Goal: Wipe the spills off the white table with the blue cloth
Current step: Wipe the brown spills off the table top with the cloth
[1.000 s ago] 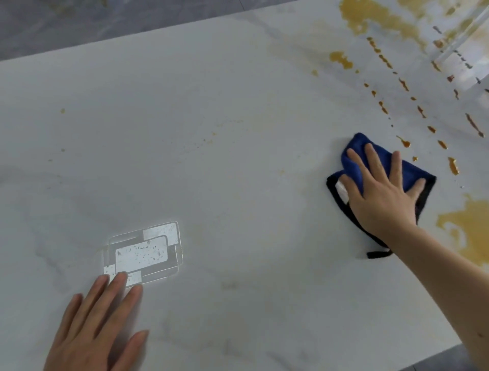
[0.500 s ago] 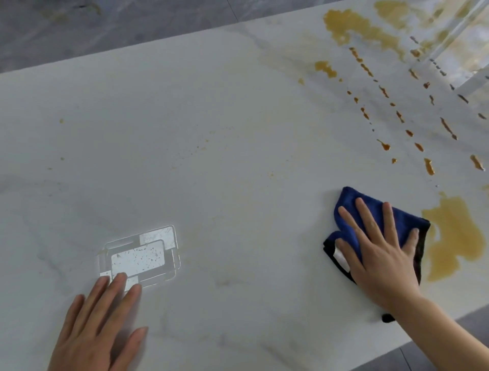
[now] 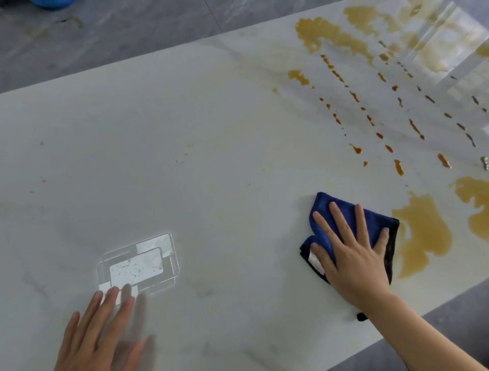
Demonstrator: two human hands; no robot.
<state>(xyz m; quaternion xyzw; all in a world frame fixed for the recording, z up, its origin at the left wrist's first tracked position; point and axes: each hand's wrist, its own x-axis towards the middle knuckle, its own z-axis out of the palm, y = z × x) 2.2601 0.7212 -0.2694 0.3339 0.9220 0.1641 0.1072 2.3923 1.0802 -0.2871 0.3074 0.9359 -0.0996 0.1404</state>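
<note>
My right hand presses flat, fingers spread, on the folded blue cloth with a black edge, near the table's front right. An orange-brown puddle lies just right of the cloth. Rows of small orange drips and larger stains run toward the far right of the white marble table. My left hand rests flat on the table at the front left, holding nothing.
A bright rectangular light reflection sits on the table just beyond my left hand. The table's front edge cuts diagonally at lower right, with grey floor beyond the far edge. A blue object shows at the top left.
My right hand dragged the cloth toward me from the drip rows to beside the puddle, then stayed there. The left hand stayed in place.
</note>
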